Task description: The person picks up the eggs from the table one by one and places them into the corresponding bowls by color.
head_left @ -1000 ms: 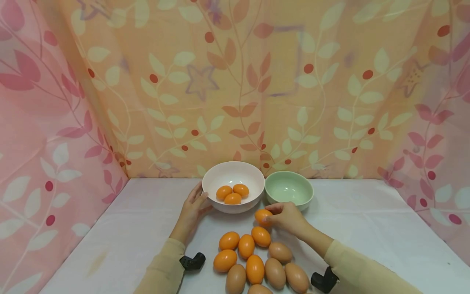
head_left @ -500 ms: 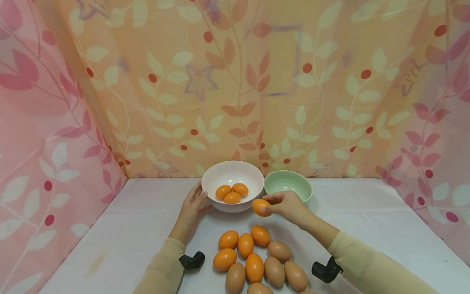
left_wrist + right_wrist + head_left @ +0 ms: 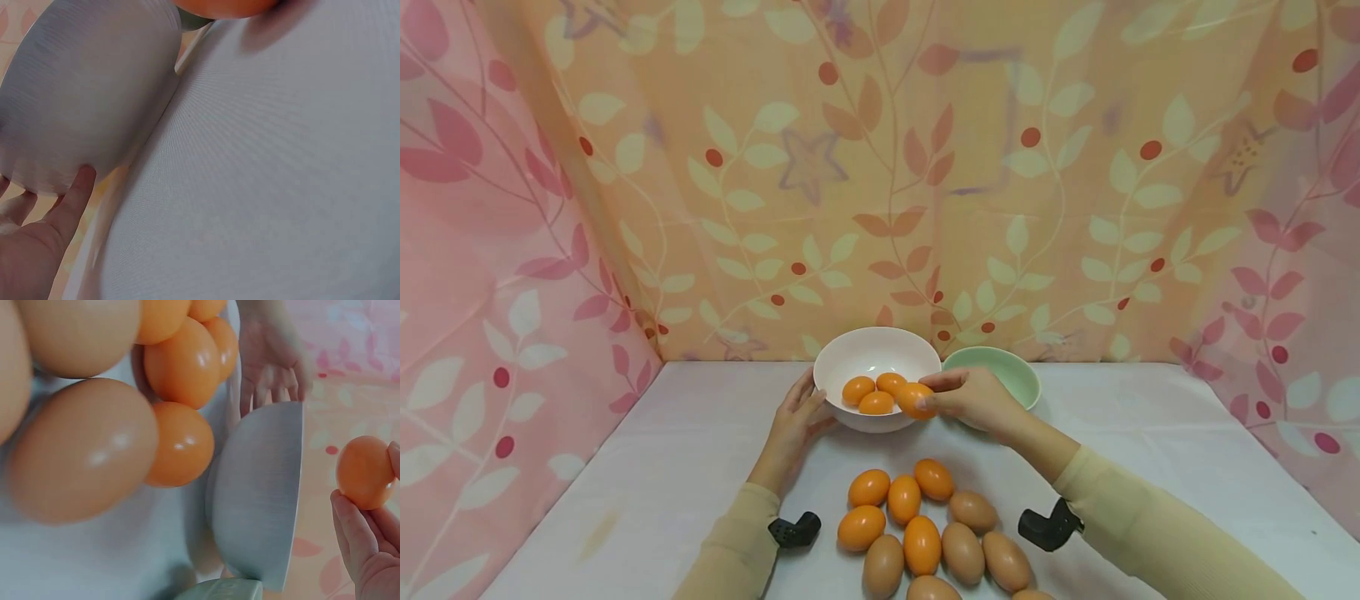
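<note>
My right hand (image 3: pixel 981 402) pinches an orange egg (image 3: pixel 916 401) between thumb and fingertips, at the right front rim of the white bowl (image 3: pixel 842 354). In the right wrist view, this egg (image 3: pixel 365 472) shows up above the bowl's rim. Inside the bowl lie three orange eggs, one of them a front egg (image 3: pixel 876 403). My left hand (image 3: pixel 795 417) rests against the bowl's left side, fingers extended. The left wrist view has these fingertips touching the bowl's outer wall (image 3: pixel 94 94). Behind my right hand stands a green bowl (image 3: pixel 1011 371), partly hidden.
Nearer on the white-covered table (image 3: pixel 625 467) lies a cluster of several orange eggs (image 3: pixel 922 546) and several brown eggs (image 3: pixel 962 553), some cut off by the lower frame edge. A patterned curtain (image 3: pixel 880 183) hangs right behind the bowls.
My right hand has carried the orange egg up and to the left, from in front of the bowls to the white bowl's rim. The left hand has stayed at the bowl.
</note>
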A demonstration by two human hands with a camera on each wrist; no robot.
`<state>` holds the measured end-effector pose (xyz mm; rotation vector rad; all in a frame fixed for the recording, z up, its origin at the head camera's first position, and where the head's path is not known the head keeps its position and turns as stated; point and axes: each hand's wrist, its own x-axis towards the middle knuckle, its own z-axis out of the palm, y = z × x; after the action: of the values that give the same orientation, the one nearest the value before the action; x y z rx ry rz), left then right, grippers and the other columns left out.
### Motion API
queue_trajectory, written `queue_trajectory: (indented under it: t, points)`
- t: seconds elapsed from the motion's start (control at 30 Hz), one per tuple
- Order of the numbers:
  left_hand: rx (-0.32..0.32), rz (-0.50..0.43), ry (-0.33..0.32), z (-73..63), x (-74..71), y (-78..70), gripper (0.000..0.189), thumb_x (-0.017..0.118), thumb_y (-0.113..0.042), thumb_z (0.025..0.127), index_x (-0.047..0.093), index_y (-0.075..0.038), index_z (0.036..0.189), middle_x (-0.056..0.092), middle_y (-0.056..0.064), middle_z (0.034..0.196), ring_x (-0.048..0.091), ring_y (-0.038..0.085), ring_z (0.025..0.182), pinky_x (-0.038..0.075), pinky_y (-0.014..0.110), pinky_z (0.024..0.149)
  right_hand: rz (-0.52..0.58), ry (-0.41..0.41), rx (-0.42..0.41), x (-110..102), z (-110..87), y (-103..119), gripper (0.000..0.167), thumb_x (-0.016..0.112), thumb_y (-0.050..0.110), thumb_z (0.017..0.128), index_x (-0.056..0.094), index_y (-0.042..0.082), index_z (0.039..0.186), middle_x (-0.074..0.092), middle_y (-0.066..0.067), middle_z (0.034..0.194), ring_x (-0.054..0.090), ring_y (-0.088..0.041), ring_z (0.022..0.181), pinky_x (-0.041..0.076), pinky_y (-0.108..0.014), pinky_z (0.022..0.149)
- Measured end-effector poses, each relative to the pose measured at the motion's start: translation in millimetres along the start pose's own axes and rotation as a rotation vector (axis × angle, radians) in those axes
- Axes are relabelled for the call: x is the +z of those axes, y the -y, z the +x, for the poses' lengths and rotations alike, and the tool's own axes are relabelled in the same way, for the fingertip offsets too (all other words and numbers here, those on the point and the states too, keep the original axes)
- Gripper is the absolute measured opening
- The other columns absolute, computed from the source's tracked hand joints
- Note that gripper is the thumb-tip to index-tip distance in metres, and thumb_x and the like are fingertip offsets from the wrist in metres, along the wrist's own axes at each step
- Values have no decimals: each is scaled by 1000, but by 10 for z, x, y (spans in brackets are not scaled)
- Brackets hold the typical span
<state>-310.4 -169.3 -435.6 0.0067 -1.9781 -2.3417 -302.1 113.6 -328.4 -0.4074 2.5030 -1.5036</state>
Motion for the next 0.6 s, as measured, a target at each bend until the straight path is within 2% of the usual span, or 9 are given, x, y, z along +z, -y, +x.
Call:
queue_trajectory:
  t: [0.3, 0.6]
  points:
    - [2, 10, -18, -7, -8, 0, 61, 50, -18, 103, 24, -15, 159, 18, 11, 167, 34, 35, 146, 46, 56, 108, 65, 29, 5, 96, 182, 44, 39, 81, 27, 82, 74, 9, 116, 75, -6, 114, 64, -13, 104, 57, -28, 88]
    - [-5, 22, -15, 1, -5, 1, 59, 50, -20, 104, 26, -17, 158, 20, 9, 167, 35, 35, 147, 45, 57, 109, 113, 60, 3, 178, 318, 42, 41, 82, 26, 80, 74, 7, 116, 74, -7, 115, 68, -14, 104, 57, -35, 96]
